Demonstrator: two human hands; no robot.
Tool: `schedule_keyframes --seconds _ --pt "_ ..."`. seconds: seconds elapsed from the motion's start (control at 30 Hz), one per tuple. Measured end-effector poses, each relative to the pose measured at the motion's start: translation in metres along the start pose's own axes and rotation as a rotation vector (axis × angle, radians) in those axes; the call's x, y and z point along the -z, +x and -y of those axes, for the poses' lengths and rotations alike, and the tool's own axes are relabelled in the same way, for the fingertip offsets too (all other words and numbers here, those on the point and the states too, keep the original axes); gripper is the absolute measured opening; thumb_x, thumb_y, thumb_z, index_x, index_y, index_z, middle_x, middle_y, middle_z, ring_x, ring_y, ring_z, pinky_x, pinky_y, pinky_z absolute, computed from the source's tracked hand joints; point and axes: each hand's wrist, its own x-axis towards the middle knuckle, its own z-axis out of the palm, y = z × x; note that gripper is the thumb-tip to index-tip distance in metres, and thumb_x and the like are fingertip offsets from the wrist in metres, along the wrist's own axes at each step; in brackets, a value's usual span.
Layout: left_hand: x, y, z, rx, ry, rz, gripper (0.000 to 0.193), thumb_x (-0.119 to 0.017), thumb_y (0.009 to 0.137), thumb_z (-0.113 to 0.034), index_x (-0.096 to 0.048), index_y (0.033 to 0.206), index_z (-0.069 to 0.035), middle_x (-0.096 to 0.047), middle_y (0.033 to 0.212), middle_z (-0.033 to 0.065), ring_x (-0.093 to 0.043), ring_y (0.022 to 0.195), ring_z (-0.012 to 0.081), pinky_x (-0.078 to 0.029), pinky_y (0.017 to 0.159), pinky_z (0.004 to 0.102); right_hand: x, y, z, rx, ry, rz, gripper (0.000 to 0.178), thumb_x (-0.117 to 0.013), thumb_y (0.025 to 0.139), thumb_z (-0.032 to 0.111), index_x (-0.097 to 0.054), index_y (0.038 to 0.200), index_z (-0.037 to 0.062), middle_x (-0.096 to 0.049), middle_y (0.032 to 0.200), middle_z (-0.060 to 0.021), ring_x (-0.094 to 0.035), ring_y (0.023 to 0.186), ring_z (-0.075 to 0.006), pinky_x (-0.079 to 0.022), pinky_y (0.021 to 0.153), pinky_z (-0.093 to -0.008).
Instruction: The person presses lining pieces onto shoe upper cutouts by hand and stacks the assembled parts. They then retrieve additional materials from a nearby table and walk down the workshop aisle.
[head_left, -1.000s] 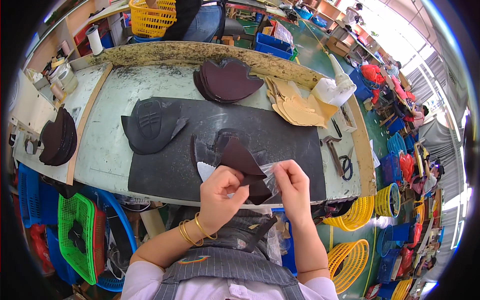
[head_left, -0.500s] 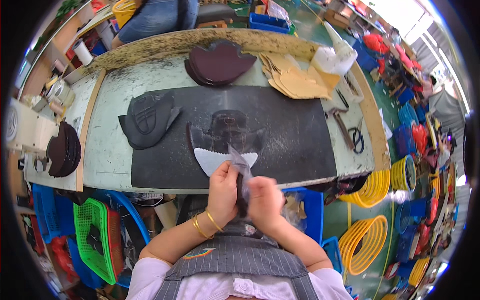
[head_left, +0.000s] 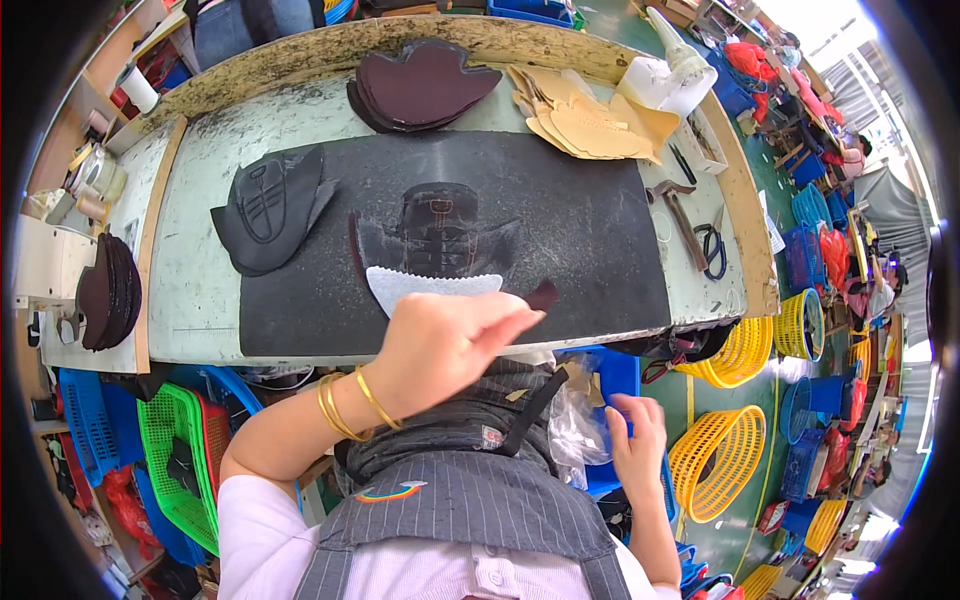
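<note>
My left hand (head_left: 440, 345) is over the table's front edge, thumb and fingers pressed together. A small dark maroon piece (head_left: 543, 295) sticks out past its fingertips; the rest of it is hidden. Just beyond the hand lies a dark shoe upper (head_left: 440, 235), spread flat, with a white toothed-edge piece (head_left: 430, 283) along its near side. My right hand (head_left: 640, 440) is lowered to the right, beside a blue bin (head_left: 625, 375), fingers apart with nothing visible in them. Crumpled clear plastic film (head_left: 580, 430) hangs at the bin.
A black mat (head_left: 590, 230) covers the table's middle. Another black upper (head_left: 268, 215) lies left. Stacked maroon pieces (head_left: 425, 88) and tan pieces (head_left: 595, 120) are at the back. A hammer (head_left: 684, 225) and scissors (head_left: 712, 250) lie right. Yellow baskets (head_left: 715, 465) stand on the floor.
My hands have parted. The right hand has moved down and right to the bin, without the clear film it was pulling. My left hand has turned over toward the upper with the maroon piece.
</note>
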Motion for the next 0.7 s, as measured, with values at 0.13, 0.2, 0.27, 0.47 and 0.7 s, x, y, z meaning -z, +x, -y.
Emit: schedule_keyframes --seconds 0.13,0.2,0.27,0.47,0.7 --pt "-0.012 -0.017 -0.017 -0.475 0.511 0.092 0.016 -0.063 0.079 -0.026 -0.062 0.093 -0.018 -0.047 0.058 -0.001 -0.053 0.048 0.0116 -0.041 0.042 0.0277 -0.023 0.043 0.076 -0.486 1.926 0.807 0.056 -0.033 0.097 0.047 -0.05 0.123 -0.0003 -0.056 0.121 -0.0141 -0.057 0.106 -0.0282 -0.046 0.091 -0.0426" --pt "-0.02 -0.04 -0.02 -0.551 0.425 0.07 0.023 -0.066 0.078 -0.029 -0.065 0.094 -0.012 -0.047 0.055 -0.0021 -0.049 0.044 0.0134 -0.04 0.042 0.0272 -0.033 0.071 0.086 -0.699 2.274 0.829 0.049 -0.038 0.096 0.041 -0.049 0.124 0.0024 -0.054 0.123 -0.014 -0.053 0.113 -0.0285 -0.042 0.096 -0.0444" --pt "-0.009 -0.057 -0.015 -0.444 0.176 0.003 0.019 -0.065 0.083 -0.026 -0.064 0.09 -0.008 -0.051 0.057 -0.001 -0.048 0.043 0.0111 -0.041 0.044 0.0258 -0.028 0.084 0.1 -0.715 1.93 0.689 0.044 -0.043 0.094 0.034 -0.048 0.125 0.0031 -0.054 0.123 -0.0139 -0.051 0.116 -0.0285 -0.04 0.099 -0.0443" --pt "-0.034 -0.074 0.087 0.513 -1.543 0.041 0.053 -0.057 0.089 -0.042 -0.05 0.123 -0.002 -0.059 0.116 0.0117 -0.057 0.106 0.0177 -0.047 0.089 0.0325 -0.024 0.093 0.107 -0.639 2.111 0.801 0.045 -0.045 0.092 0.033 -0.048 0.126 0.0036 -0.054 0.126 -0.0133 -0.051 0.116 -0.0289 -0.039 0.1 -0.0459" --pt "-0.018 -0.038 0.064 0.387 -1.73 0.165 0.058 -0.07 0.081 -0.035 -0.047 0.126 -0.006 -0.057 0.121 0.0092 -0.056 0.111 0.0222 -0.043 0.098 0.0409 -0.033 0.1 0.104 -0.795 2.186 0.663 0.048 -0.041 0.095 0.035 -0.045 0.129 0.0007 -0.052 0.128 -0.018 -0.05 0.118 -0.0339 -0.038 0.1 -0.0503"
